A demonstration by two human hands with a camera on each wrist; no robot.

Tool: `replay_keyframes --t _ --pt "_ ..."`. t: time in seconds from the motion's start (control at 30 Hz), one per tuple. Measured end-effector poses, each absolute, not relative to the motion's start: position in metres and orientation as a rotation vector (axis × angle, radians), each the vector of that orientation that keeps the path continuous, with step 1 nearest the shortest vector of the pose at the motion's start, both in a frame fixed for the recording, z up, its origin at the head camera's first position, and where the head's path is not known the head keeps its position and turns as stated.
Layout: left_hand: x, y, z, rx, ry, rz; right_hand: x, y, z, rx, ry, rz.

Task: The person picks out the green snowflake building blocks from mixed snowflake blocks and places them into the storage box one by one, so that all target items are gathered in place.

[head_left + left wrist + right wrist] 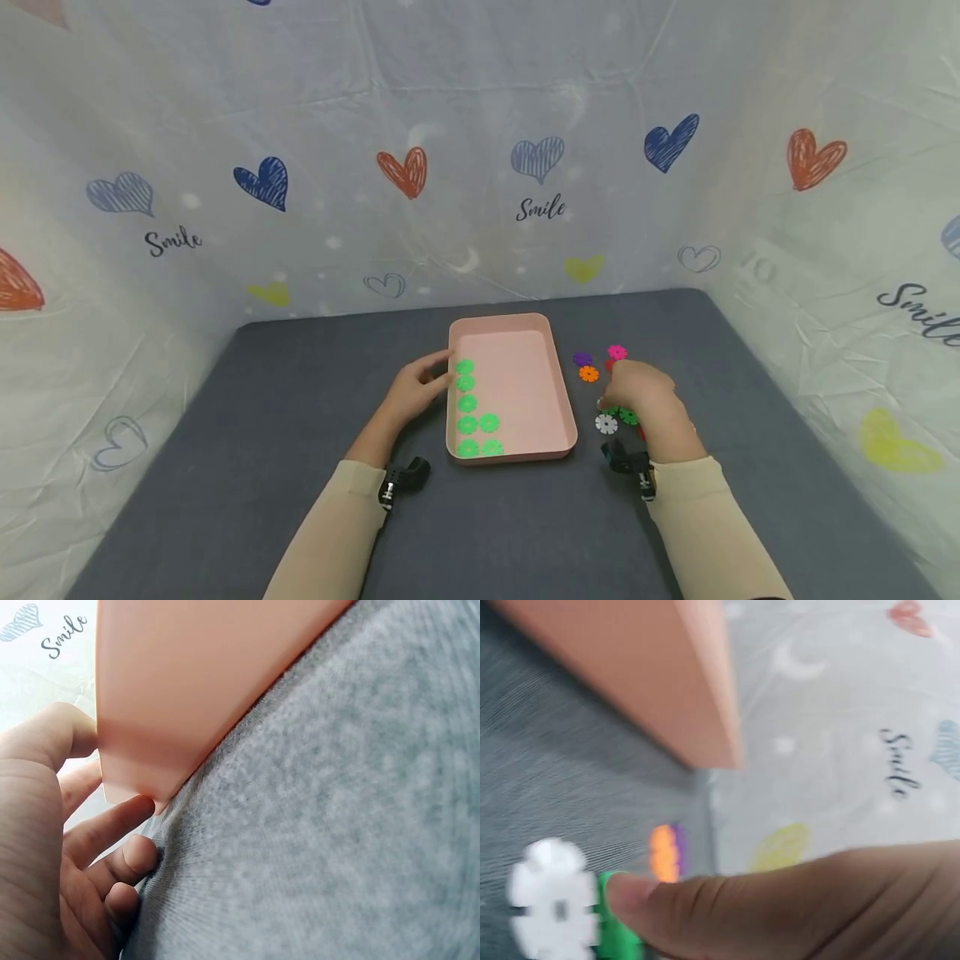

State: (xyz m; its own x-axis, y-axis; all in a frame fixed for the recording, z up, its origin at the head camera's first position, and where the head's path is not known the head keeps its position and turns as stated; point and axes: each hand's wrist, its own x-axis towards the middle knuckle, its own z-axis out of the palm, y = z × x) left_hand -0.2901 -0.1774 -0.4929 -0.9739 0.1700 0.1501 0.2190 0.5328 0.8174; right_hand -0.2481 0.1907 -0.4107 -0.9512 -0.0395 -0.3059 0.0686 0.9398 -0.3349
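Note:
A pink tray (517, 392) holds several green snowflake-shaped plastic discs (467, 403) along its left side and near corner. My left hand (414, 390) rests against the tray's left side. In the left wrist view, its fingers (124, 825) touch the tray's outer wall (187, 682) low down, by the grey surface. Right of the tray, my right hand (647, 400) reaches down with curled fingers among loose discs. The right wrist view has its thumb (697, 907) pressed on a green disc (615, 922), close beside a white disc (553, 900); its other fingers are hidden.
Beyond the right hand lie a purple disc (582, 359), an orange disc (588, 374) and a pink disc (617, 352). More green discs (628, 416) sit under the hand. A printed cloth (465, 167) hangs behind the dark grey table (337, 350).

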Motion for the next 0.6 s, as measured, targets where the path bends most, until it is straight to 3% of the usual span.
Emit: replay_keyframes --t 0.33,0.6 --pt "-0.291 -0.177 -0.494 -0.370 -2.691 -1.477 -0.252 0.194 -0.417 0.038 2.845 -0.524" --pt "-0.292 -0.179 -0.496 -0.359 -2.691 -1.472 -0.247 0.172 -0.391 -0.098 2.919 -1.088"
